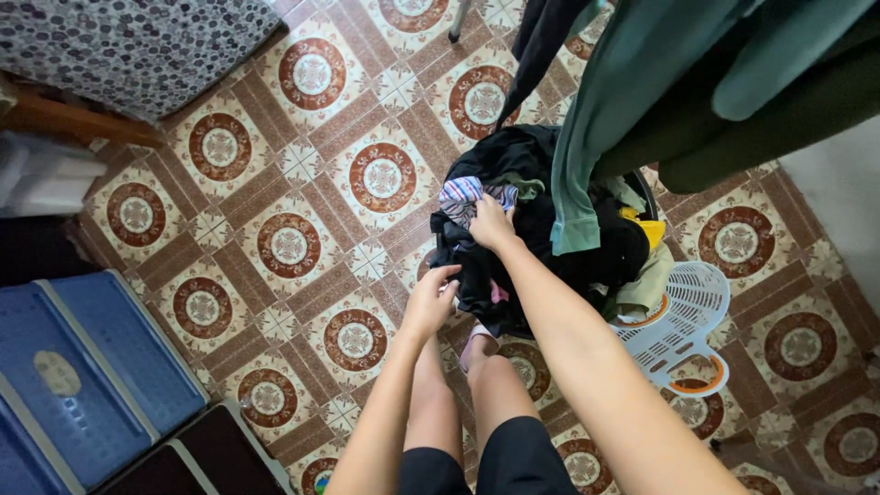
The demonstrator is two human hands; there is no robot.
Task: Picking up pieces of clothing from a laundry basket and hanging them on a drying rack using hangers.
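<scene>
1. From the head camera I look straight down at a heap of laundry (541,229), mostly black cloth, piled on the patterned tile floor (302,183) just in front of my feet.
2. My right hand (491,225) reaches furthest in and rests on top of the heap, fingers curled into a striped blue, white and purple cloth (463,194); it looks closed on the fabric there.
3. My left hand (431,298) is lower and nearer to me, at the heap's near edge, fingers pinched on a fold of the black cloth. The two hands are apart, one above the other in the frame.
4. A yellow piece (649,226) and a beige piece (647,280) show on the right side of the heap.
5. A white plastic basket lid (692,307) with an orange-rimmed handle lies on the floor just right of the heap, partly under it.
6. Green garments (632,82) hang down from the upper right, covering part of the heap.
7. Blue plastic crates (92,367) sit at lower left, and a spotted cloth (137,46) fills the upper left corner.
</scene>
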